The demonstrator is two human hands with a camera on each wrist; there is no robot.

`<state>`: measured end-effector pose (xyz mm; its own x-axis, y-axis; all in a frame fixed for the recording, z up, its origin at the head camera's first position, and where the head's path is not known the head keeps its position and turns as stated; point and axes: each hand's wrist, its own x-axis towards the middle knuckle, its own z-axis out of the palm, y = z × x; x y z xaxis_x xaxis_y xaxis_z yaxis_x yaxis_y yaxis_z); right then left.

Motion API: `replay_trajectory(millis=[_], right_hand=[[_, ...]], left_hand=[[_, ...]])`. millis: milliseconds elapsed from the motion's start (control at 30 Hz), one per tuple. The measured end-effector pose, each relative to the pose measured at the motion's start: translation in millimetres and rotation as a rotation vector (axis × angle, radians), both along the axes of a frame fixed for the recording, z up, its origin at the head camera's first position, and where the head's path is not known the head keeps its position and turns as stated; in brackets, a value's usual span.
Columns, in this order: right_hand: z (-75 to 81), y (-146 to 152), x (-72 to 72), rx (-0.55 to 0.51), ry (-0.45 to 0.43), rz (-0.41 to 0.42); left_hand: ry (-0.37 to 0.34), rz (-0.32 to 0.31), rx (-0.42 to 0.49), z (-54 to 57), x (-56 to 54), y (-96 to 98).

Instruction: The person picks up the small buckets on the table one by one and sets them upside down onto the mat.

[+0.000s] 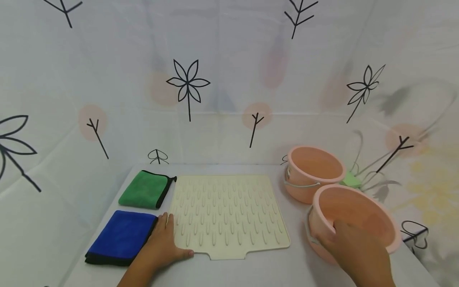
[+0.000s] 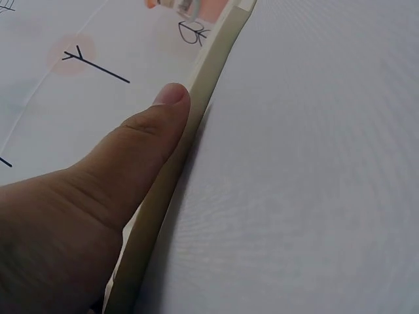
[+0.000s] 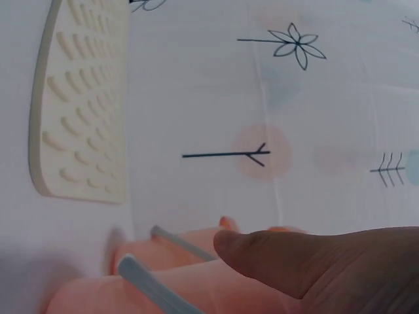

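Observation:
A cream drying mat [image 1: 229, 211] with raised ridges and a tab on its near edge lies flat on the white table. My left hand [image 1: 165, 241] rests at the mat's near left corner, fingers extended and thumb spread out. In the left wrist view, the thumb [image 2: 154, 127] lies against the mat's edge [image 2: 216, 59]. My right hand [image 1: 362, 251] grips the near rim of the closer pink bucket [image 1: 349, 205]. That bucket's grey handle [image 3: 154, 288] hangs down its side; the fingers inside the bucket are mostly hidden.
Behind the held bucket stands a second pink bucket [image 1: 315, 163], its rim close to the first. A folded green cloth [image 1: 143, 189] and a folded blue cloth [image 1: 120, 233] lie left of the mat. Something light green [image 1: 350, 180] shows behind the buckets. A patterned curtain [image 1: 222, 87] closes off the back.

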<state>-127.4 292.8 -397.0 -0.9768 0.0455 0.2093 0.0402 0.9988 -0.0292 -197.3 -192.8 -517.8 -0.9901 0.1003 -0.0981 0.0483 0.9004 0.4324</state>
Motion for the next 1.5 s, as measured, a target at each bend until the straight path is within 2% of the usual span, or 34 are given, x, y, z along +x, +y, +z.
replay_trajectory(millis=[67, 100, 167, 233, 400, 733, 1133, 1233, 1333, 1500], right_hand=[[-1.5, 1.0, 0.0, 0.015, 0.013, 0.001], [-2.2, 0.8, 0.1, -0.028, 0.037, -0.017], [-4.5, 0.9, 1.0, 0.007, 0.096, 0.007], [-5.1, 0.1, 1.3, 0.016, 0.117, 0.007], [-5.0, -2.4, 0.8, 0.009, 0.118, -0.013], [-11.2, -1.3, 1.0, 0.027, 0.275, 0.052], [-7.2, -17.0, 2.7, -0.051, 0.374, 0.024], [-7.2, -21.2, 2.3, -0.085, 0.444, 0.054], [-5.9, -27.0, 2.3, -0.113, 0.472, 0.064], [-3.6, -37.6, -0.3, -0.105, 0.562, 0.129]], left_hand=[[-0.001, 0.002, 0.005, -0.6, 0.5, -1.1], [-0.003, 0.003, 0.007, -1.1, 0.4, -1.6], [-0.007, 0.005, 0.012, -1.8, 0.4, -2.5], [-0.006, 0.004, 0.014, -1.8, 0.2, -2.6], [-0.007, 0.009, 0.009, -0.9, -0.4, -2.4], [-0.019, 0.015, 0.000, -0.9, -2.2, -2.2], [-0.022, 0.014, 0.002, -3.5, -2.7, -2.8], [-0.015, 0.010, 0.001, -3.2, -2.6, -2.7], [-0.009, 0.008, 0.001, -2.7, -2.2, -2.6], [-0.012, 0.006, 0.001, -2.7, -1.7, -2.5]])
